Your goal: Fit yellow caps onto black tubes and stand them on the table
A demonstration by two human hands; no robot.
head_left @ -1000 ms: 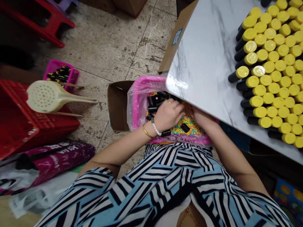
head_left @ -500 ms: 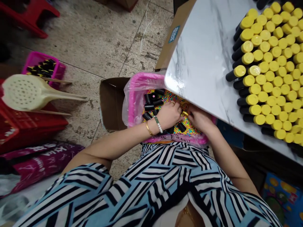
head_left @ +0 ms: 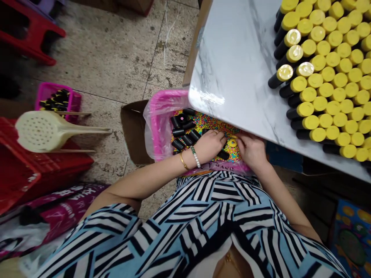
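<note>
A pink basket (head_left: 158, 127) lined with clear plastic stands at my lap, filled with small multicoloured beads (head_left: 213, 122) and several loose black tubes (head_left: 178, 132). My left hand (head_left: 211, 144) is over the beads with its fingers curled down; whatever they grip is hidden. By its fingertips lies one black tube (head_left: 223, 155). My right hand (head_left: 251, 148) is at the basket's right side, thumb and fingers closed at the edge of a round yellow cap (head_left: 232, 143). The cap's face is turned up between both hands.
A marble-patterned table (head_left: 232, 58) overhangs the basket's right side, bearing rows of black tubes with yellow caps (head_left: 327, 73). An open cardboard box (head_left: 135, 133) is behind the basket. To the left are a pale perforated scoop (head_left: 37, 131), a red crate (head_left: 55, 166) and a small pink basket (head_left: 75, 104).
My hands have moved slightly apart, and the yellow cap now shows its round face between them. The view has shifted, moving the table leftward in the picture.
</note>
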